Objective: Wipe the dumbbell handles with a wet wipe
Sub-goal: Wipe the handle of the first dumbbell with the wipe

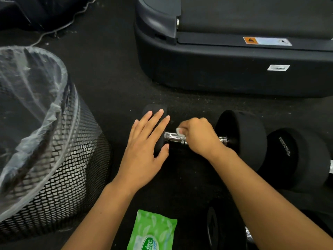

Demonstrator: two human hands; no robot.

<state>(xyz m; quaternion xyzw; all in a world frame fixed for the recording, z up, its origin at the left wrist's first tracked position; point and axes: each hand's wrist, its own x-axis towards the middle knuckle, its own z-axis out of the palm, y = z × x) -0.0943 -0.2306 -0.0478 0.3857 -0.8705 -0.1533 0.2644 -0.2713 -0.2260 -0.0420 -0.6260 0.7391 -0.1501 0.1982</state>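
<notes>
my left hand (144, 147) flat, fingers straight, on the dumbbell (241, 136) head | my right hand (200, 136) curled, pinching the wet wipe (179, 131) on the handle (173, 138) (chrome); wipes pack (153, 231) near

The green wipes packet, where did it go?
In the head view the green wipes packet lies on the dark floor at the bottom middle, between the person's two forearms, right of the mesh bin.

1. I see a shiny chrome metal dumbbell handle (173, 138), its heads matt black (rubber, seemingly).
2. Bin (59, 177): black wire mesh, clear glossy plastic liner (27, 83).
3. Wipe pack (153, 230): glossy green plastic.
</notes>
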